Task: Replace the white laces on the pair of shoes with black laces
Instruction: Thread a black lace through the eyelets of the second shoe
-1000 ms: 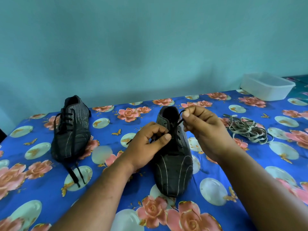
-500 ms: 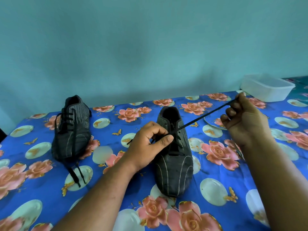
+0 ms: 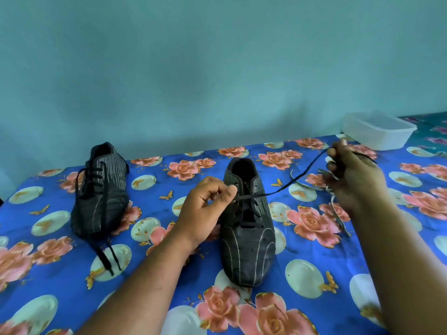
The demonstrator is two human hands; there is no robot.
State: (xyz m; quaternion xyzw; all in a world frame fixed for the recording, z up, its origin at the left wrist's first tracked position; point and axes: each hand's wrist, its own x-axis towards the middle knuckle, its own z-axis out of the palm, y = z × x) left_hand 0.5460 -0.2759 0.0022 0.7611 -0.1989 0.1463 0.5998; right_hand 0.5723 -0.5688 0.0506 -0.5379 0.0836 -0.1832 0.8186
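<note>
Two dark striped shoes lie on the floral blue cloth. The left shoe (image 3: 100, 192) is threaded with a black lace whose ends trail toward me. The right shoe (image 3: 246, 226) sits in the middle, partly laced in black. My left hand (image 3: 205, 209) pinches at the shoe's left eyelet row near the lace. My right hand (image 3: 350, 177) grips the black lace (image 3: 297, 180), which runs slack from the eyelets up and right to its fingers. The removed white laces (image 3: 338, 216) lie partly hidden under my right hand.
A white plastic container (image 3: 377, 130) stands at the back right by the wall. The blue floral cloth (image 3: 60, 262) covers the whole surface. A teal wall rises directly behind the shoes.
My right hand pulled the black lace out from the shoe toward the right. It was taut half a second ago and now hangs slack. My left hand stayed at the eyelets.
</note>
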